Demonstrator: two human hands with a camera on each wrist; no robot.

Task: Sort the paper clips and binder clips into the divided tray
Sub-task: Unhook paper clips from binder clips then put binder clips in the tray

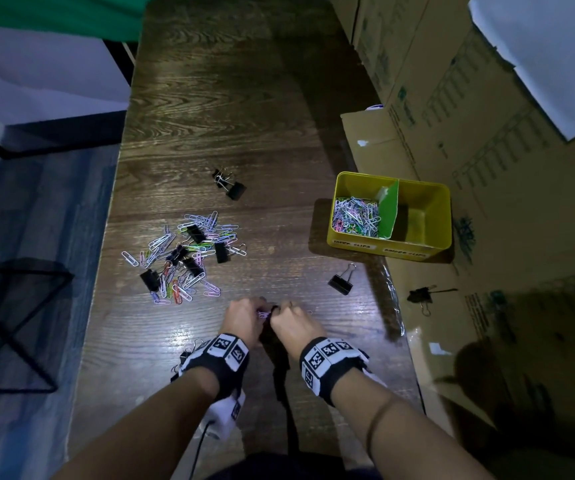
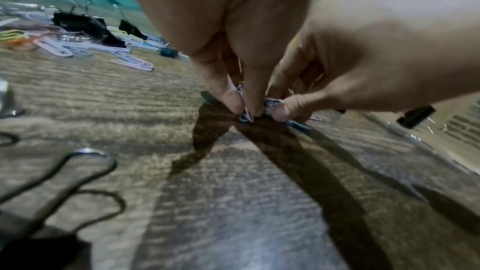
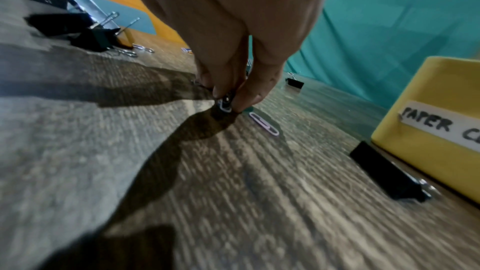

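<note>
Paper clips pinched by both hands' fingers; a binder clip lies nearby.

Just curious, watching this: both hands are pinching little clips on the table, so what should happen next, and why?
Probably lift them and carry them to the yellow tray's left compartment. Both the left hand and right hand pinch paper clips, and that compartment already holds paper clips.

Yellow tray — green divider — black binder clip.
</note>
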